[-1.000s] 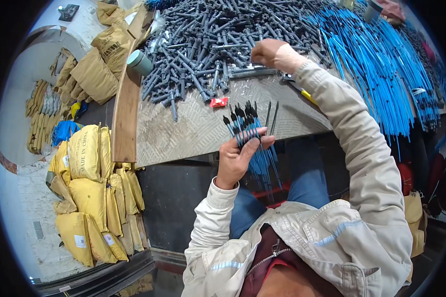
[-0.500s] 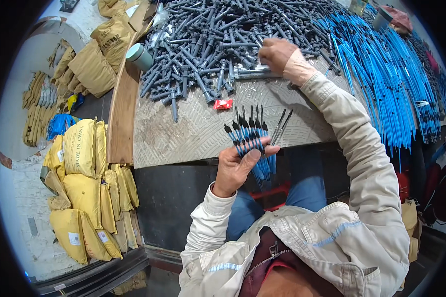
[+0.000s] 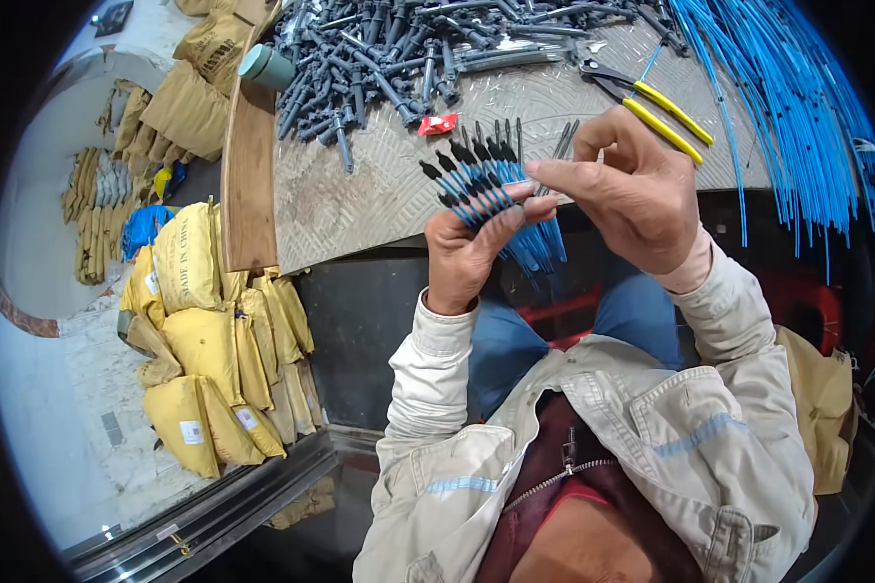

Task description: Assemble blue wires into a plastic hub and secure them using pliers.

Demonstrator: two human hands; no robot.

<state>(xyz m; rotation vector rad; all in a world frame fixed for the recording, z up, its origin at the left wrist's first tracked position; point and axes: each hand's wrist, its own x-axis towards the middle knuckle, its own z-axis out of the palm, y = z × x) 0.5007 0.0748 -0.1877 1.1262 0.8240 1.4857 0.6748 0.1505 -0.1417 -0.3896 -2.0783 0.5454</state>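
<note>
My left hand (image 3: 462, 257) is closed around a fanned row of thin blue tubes (image 3: 471, 187) with black fittings and dark pointed tips. The tubes' blue ends hang below the fingers. My right hand (image 3: 641, 199) is beside it, thumb and forefinger brought together at the right end of the row; whatever they pinch is too small to make out. Several thin dark rods (image 3: 562, 146) lie on the table (image 3: 345, 219) just beyond the hands. Yellow-handled cutters (image 3: 672, 115) rest there with their jaws apart, next to my right hand.
Grey plastic bolt-like parts (image 3: 360, 73) are heaped at the back, beside a clear bag (image 3: 520, 55). A red packet (image 3: 437, 124) lies before them. Long blue tubes (image 3: 777, 126) spread over the right edge. A pale green cup (image 3: 267, 68) stands left; yellow sacks (image 3: 204, 340) fill the floor.
My right hand has come back from the grey heap to the tubes in my left hand. The cutters, hidden before, now show. The whole view has shifted.
</note>
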